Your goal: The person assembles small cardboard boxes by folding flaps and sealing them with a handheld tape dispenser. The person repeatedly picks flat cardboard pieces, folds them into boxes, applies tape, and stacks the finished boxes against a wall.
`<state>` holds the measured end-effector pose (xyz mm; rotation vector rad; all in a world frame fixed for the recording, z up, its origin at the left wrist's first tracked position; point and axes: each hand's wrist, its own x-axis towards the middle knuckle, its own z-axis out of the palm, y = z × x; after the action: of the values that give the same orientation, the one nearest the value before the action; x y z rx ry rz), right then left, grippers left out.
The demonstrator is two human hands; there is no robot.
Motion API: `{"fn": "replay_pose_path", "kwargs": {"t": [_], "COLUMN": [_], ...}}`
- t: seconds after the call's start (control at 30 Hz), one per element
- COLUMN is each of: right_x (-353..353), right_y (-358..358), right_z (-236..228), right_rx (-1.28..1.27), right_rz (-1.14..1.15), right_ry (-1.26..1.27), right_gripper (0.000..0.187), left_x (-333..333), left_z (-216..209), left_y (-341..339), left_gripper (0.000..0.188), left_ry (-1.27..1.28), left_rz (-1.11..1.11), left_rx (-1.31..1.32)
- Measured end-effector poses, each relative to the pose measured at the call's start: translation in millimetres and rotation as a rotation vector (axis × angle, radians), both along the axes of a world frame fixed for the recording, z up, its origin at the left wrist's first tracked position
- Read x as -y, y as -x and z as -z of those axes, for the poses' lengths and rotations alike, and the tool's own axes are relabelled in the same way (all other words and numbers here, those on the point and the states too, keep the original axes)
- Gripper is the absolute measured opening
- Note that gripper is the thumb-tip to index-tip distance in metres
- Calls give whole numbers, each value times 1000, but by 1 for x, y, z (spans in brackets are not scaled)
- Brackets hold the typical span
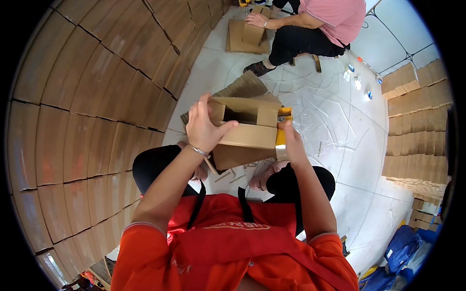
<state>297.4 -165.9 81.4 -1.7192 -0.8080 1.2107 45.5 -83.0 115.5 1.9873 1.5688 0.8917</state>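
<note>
A small brown cardboard box [247, 137] is held in front of me above the floor, its top flaps parted round a dark opening. My left hand [205, 127] grips its left end, thumb over the near top edge and fingers on the far side. At the right end, my right hand [292, 140] is closed round a yellow tape dispenser [281, 137], which is up against the box. The hand hides part of the dispenser. Beneath the box lies more brown cardboard [238, 157], with corrugated sheets [245, 85] just beyond.
Stacked cartons [92, 77] wall the left side; flat cardboard stacks [417, 121] stand at right. Ahead, a person in a pink shirt [335, 17] handles another box [253, 34]. Tape rolls [369, 95], clear plastic film [320, 119] and cardboard scraps [237, 178] lie on the tiled floor.
</note>
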Motion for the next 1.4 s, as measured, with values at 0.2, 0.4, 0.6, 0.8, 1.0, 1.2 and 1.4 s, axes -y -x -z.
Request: {"fn": "replay_pose_path", "kwargs": {"t": [0.2, 0.4, 0.6, 0.8, 1.0, 1.2, 1.4], "right_x": [-6, -8, -1, 11, 7, -17, -17], "right_y": [-2, 0, 16, -6, -25, -17, -29], "right_z": [-3, -3, -36, -34, -128, -114, -97], "right_rx": [61, 244, 605, 594, 202, -109, -110], "right_rz": [-18, -121, -286, -190, -96, -508, -540], "right_ry": [70, 105, 233, 50, -378, -218, -221], "right_gripper": [72, 68, 62, 58, 46, 37, 40], "left_x": [1, -5, -9, -12, -10, -14, -21], "left_z": [31, 28, 25, 22, 24, 33, 16], "left_y": [-1, -5, -1, 0, 3, 6, 22], "left_gripper": [42, 45, 53, 55, 53, 48, 42], "left_ry": [-376, -116, 56, 76, 122, 122, -3], "left_rz": [19, 80, 160, 208, 182, 245, 36], "left_rx": [13, 93, -43, -6, -52, -3, 54]}}
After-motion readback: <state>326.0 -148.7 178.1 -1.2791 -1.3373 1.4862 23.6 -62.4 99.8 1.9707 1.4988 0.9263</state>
